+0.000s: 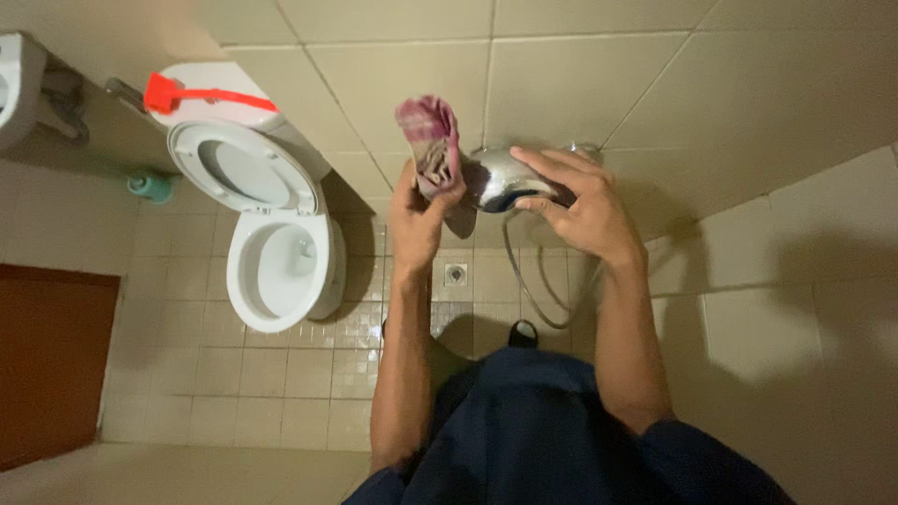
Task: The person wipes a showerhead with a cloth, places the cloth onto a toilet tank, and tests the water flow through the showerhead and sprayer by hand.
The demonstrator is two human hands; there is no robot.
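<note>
Presently, from hands outward: L hand (418, 220) raised at chest height, fingers pinched round the lower end of 1 rag (432, 145), pink/maroon, folded, upper part standing free above the fist, just beside the shower head. R hand (582, 208) fingers spread and curled over 1 shower head (500, 178), chromed, rounded, held approx. level w/ the rag against the tiled wall (561, 75); thumb underneath, so it is gripped, not merely touched. Handling, rag: prob. light, soft, limp; bunches easily, best taken at the gathered end as now; can't tell if wet. Handling, shower head: prob. rigid, smooth, likely slippery if wet; best held round the body where the palm wraps it, w/ allowance for pull from the hose. 1 hose (533, 299), thin, loops down from the head toward the floor. 1 floor drain (456, 274), square, set in small floor tiles directly below the hands. 1 toilet (276, 262), white, lid and seat up, well apart to the L. 1 cistern top carrying 1 red brush-type tool (192, 95), long handle lying across it. 1 teal bottle-like item (150, 185) on the floor behind the toilet; kind unclear. 1 brown door (51, 365) at far L. 1 white fixture at top-L corner, partly cut off, not identifiable. Person's dark blue garment (552, 430) fills the lower middle of view. No other people in sight.
</note>
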